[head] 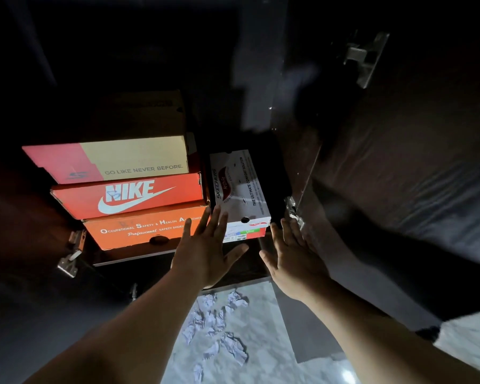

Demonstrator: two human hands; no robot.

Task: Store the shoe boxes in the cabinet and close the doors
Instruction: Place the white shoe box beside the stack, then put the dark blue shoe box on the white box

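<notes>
Three shoe boxes are stacked on the dark cabinet's shelf [128,257]: a tan and pink box [122,159] on top, a red Nike box [130,196] under it, an orange safety-shoe box [142,231] at the bottom. To their right a white Skechers box [237,187] stands on its side, deep in the cabinet. My left hand [208,248] is spread flat, fingertips at the front end of the white box and the orange box's corner. My right hand [294,259] is open too, just right of the white box, next to the hinge.
The right cabinet door [399,167] stands open, with metal hinges [294,214] on its inner edge. Left-side hinges [72,253] hang at the cabinet's left edge. Below is a pale marble floor [255,336] with crumpled paper [219,328] scattered on it.
</notes>
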